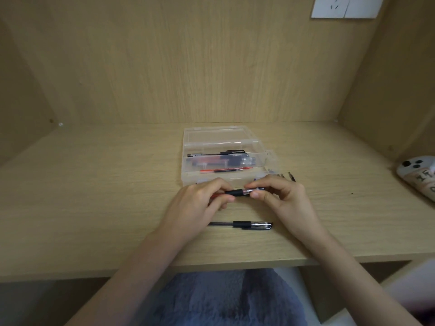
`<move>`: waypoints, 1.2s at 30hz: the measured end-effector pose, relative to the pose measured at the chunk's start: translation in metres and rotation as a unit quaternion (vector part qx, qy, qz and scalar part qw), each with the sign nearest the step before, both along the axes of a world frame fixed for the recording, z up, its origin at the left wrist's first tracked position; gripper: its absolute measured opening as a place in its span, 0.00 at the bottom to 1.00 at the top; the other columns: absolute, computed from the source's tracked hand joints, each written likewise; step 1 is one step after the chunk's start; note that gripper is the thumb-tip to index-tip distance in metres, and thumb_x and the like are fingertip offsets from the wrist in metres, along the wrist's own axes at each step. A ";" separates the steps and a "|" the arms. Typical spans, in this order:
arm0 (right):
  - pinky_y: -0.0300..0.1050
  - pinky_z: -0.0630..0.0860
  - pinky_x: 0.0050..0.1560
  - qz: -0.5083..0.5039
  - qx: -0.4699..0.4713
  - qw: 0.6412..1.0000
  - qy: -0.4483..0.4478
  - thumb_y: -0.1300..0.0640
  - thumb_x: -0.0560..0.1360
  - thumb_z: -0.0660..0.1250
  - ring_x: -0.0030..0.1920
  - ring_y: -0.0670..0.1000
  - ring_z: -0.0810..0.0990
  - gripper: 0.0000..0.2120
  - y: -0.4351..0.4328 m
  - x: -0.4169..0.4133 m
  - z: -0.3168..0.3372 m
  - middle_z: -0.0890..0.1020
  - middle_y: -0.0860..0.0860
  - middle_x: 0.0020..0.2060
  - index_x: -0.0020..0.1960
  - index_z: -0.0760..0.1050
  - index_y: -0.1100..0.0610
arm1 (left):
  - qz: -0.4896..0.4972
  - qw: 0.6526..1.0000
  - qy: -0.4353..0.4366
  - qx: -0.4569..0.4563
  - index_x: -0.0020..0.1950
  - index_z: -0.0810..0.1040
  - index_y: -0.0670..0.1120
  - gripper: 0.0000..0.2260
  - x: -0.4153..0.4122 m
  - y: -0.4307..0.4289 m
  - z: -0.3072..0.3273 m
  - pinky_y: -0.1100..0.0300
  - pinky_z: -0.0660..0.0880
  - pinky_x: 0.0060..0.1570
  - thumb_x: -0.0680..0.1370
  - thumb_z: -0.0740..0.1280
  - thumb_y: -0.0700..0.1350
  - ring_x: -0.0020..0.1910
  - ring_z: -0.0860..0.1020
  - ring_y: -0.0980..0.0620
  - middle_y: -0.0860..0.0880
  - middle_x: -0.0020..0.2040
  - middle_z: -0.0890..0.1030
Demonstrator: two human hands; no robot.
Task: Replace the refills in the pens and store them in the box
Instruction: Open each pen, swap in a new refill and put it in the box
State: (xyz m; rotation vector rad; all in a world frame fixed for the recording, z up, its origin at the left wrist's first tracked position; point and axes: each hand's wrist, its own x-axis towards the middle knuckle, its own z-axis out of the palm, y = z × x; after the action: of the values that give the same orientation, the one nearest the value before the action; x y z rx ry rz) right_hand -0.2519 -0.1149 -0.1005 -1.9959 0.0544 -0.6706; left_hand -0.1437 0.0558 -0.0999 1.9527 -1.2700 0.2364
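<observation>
Several pens already lie in the open box (226,158). Both hands, left (200,203) and right (280,196), grip a pen (242,192); another (242,225) waits on the tabletop (94,208).

Red pen (238,192) end hidden in left grip (200,203), phone (420,176) cut by rt edge (socket (346,7) by top)

Bare to the frame's lower edge, there's the left forearm (141,260) and the right forearm (348,267). The left hand (197,203) and right hand (284,198) show short plain nails. Bottom centre, a fuzzy grey-blue fleece garment (223,300) covers the lap.
</observation>
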 end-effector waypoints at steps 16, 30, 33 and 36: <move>0.43 0.74 0.50 -0.093 -0.040 0.994 -0.034 0.51 0.79 0.58 0.50 0.45 0.79 0.12 0.002 0.005 -0.006 0.80 0.43 0.44 0.52 0.80 0.51 | 0.089 0.994 0.063 0.030 0.52 0.77 0.51 0.06 0.074 -0.039 0.049 0.54 0.74 0.51 0.76 0.66 0.45 0.46 0.78 0.53 0.54 0.44 0.81; 0.36 0.73 0.44 -0.087 -0.023 0.996 -0.016 0.56 0.79 0.60 0.43 0.44 0.79 0.10 0.002 0.004 -0.004 0.80 0.43 0.40 0.46 0.80 0.51 | 0.043 0.990 0.083 0.110 0.54 0.80 0.46 0.08 0.093 -0.063 0.036 0.60 0.71 0.54 0.77 0.65 0.46 0.51 0.77 0.54 0.51 0.51 0.80; 0.36 0.72 0.44 -0.085 -0.023 0.996 -0.019 0.57 0.80 0.60 0.42 0.43 0.78 0.10 0.002 0.003 -0.004 0.80 0.43 0.39 0.46 0.80 0.51 | 0.027 0.993 0.067 0.091 0.54 0.80 0.49 0.09 0.071 -0.050 0.041 0.61 0.71 0.54 0.78 0.63 0.47 0.52 0.76 0.57 0.54 0.52 0.80; 0.42 0.74 0.44 -0.093 -0.020 0.995 -0.023 0.55 0.79 0.59 0.42 0.44 0.78 0.10 0.002 0.004 -0.005 0.81 0.43 0.40 0.46 0.80 0.51 | -0.010 0.994 0.080 0.069 0.53 0.80 0.50 0.08 0.039 -0.033 0.044 0.70 0.69 0.53 0.77 0.64 0.48 0.52 0.75 0.63 0.57 0.51 0.80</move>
State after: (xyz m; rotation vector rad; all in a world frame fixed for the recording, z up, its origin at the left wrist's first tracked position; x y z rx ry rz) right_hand -0.2476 -0.1128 -0.1052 -2.0293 0.2030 -0.8436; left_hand -0.1047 0.0233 -0.0564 2.0300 -1.2273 -0.0199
